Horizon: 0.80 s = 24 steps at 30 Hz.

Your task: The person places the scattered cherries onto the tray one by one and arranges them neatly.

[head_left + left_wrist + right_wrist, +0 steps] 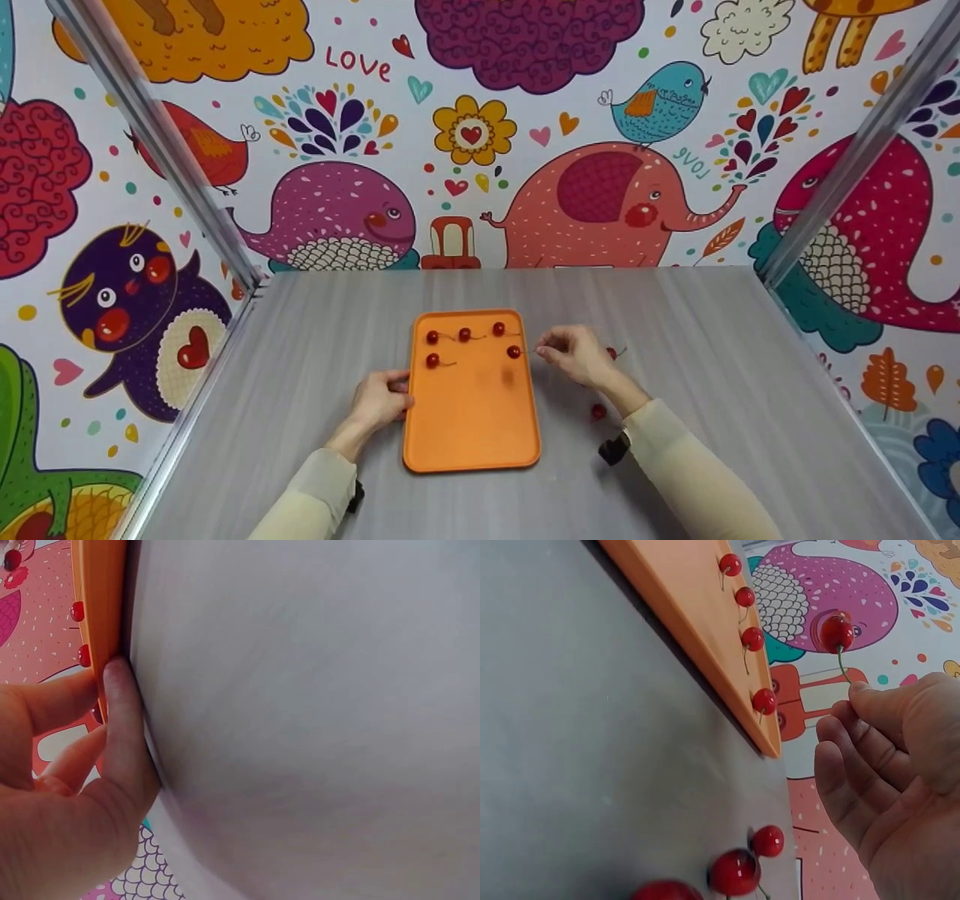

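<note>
An orange tray [472, 427] lies on the table with several red cherries [465, 334] near its far end, their stems pointing right. My left hand [380, 397] holds the tray's left edge; in the left wrist view its fingers [124, 712] sit against the rim. With thumb and fingertips, my right hand [577, 356] pinches the stem of one cherry [514, 352], which hangs in the air over the tray's upper right side. In the right wrist view that held cherry [837, 633] is apart from those on the tray, and the remaining fingers are loosely bent.
Loose cherries lie on the grey table [315, 322] right of the tray, one [598, 411] near the right forearm and another [611, 352] partly behind the right hand. Patterned walls [465, 202] and metal posts [825, 165] enclose the table.
</note>
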Motion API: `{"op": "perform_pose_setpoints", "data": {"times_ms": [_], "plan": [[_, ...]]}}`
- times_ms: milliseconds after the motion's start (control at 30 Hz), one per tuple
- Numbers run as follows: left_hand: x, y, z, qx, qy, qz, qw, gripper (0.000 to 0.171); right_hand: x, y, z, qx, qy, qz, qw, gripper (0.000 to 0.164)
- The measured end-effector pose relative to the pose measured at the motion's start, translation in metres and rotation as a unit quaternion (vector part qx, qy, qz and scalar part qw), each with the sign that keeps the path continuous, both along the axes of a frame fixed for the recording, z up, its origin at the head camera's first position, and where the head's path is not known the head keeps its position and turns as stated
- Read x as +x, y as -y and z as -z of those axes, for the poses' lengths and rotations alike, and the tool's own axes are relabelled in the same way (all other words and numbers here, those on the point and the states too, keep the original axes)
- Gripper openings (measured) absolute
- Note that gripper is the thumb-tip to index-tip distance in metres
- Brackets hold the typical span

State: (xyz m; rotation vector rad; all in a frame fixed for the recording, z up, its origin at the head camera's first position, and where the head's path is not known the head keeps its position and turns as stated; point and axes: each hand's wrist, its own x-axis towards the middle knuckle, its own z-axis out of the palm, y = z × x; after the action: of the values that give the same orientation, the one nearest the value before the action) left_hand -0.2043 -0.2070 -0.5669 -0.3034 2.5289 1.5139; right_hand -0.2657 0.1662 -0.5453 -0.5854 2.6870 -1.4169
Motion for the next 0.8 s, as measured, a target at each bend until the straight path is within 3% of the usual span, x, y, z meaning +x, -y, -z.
{"op": "perform_pose_setpoints", "data": {"times_ms": [233, 467, 800], "plan": [[0.0, 0.0, 0.0, -0.003, 0.002, 0.0, 1.0, 0.06, -0.004, 0.014, 0.004, -0.002, -0.01, -0.01, 1.0, 0.01], [-0.001, -0.001, 0.0, 0.007, -0.001, -0.001, 1.0, 0.061, -0.005, 0.026, 0.004, -0.022, 0.037, -0.001, 0.999, 0.01], [-0.001, 0.001, 0.0, 0.008, 0.005, -0.001, 1.0, 0.061, -0.01, 0.044, 0.004, -0.004, 0.064, 0.009, 0.998, 0.009]]}}
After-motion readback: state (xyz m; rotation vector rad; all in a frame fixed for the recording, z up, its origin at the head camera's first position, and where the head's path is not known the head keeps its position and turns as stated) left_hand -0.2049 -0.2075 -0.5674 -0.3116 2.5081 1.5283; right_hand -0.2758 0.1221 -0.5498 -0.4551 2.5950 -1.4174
